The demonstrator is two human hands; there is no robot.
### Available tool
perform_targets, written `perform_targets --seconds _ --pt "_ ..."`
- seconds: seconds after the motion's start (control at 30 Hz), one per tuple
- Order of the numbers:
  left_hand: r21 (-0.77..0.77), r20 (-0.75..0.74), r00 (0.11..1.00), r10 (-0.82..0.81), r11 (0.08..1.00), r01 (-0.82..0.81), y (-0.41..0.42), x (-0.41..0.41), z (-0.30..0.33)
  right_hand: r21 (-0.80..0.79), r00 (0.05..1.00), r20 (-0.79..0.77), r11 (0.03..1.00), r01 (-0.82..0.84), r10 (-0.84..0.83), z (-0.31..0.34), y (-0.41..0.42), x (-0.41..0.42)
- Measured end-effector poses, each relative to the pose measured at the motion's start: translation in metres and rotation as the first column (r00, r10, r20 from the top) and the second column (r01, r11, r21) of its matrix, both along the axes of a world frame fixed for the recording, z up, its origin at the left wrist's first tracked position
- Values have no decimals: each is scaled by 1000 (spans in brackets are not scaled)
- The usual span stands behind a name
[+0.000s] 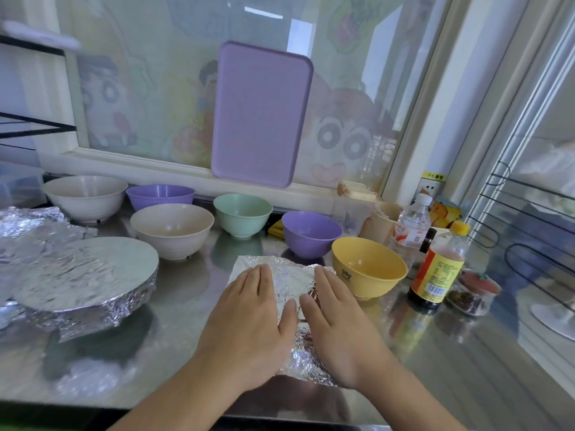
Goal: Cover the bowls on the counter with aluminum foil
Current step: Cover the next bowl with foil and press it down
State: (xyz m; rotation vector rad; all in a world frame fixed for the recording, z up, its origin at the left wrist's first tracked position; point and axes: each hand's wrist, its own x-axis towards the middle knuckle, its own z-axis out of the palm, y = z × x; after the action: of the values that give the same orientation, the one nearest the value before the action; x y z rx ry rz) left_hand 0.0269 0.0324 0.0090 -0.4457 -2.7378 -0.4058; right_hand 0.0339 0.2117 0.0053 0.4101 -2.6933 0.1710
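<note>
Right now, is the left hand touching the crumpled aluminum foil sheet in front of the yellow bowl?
Touching. The head view shows the left hand lying flat on the crumpled aluminum foil sheet, fingers straight.

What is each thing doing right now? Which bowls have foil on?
Left hand: flat, pressing foil.
Right hand: flat, pressing foil.
Foil sheet: crinkled, under both hands.
Big dish: foil-covered.
Yellow bowl: uncovered.
Green bowl: uncovered.
Two purple bowls: uncovered.
Two cream bowls: uncovered.
Bottles: upright, capped.

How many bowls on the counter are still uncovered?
6: cream bowl back left, purple bowl beside it, cream bowl in front, green bowl centre, purple bowl right, yellow bowl nearest. Others may sit under foil.
</note>
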Motion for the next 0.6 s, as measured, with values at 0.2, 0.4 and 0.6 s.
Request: perform_targets --seconds 0.2,0.4,0.6 --pt "104 99 992 -77 992 67 -7 7 10 -31 997 71 999 -40 42 7 4 3" --pt "-14 172 979 -112 993 116 -15 7 15 116 956 291 991 -71 35 38 1 -19" --pt "-94 187 976 -114 987 134 -15 5 13 -121 930 358 992 -40 81 47 -15 -39"
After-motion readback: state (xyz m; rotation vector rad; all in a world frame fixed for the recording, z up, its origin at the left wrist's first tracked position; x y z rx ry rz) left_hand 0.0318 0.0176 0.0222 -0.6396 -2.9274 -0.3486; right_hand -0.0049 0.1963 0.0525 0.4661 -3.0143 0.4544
